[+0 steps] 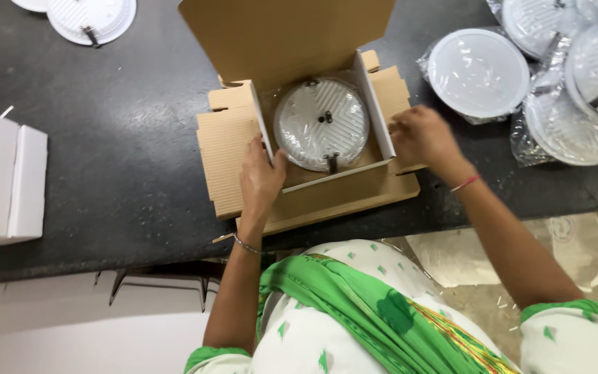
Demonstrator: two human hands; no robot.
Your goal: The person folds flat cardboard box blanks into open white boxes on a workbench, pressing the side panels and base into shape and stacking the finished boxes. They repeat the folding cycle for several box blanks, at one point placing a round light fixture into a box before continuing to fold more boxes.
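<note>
Hands (261, 176) (420, 136) flanking boxed round lamp (321, 123)

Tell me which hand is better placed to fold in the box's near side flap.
Left, probably. The left hand already rests on the cardboard box at its near-left wall, beside the bagged round light. The right hand is busy gripping the right flap.

Both hands, left hand (261, 181) and right hand (420, 137), press cardboard box (313, 197) flaps around round light (321, 123).
</note>
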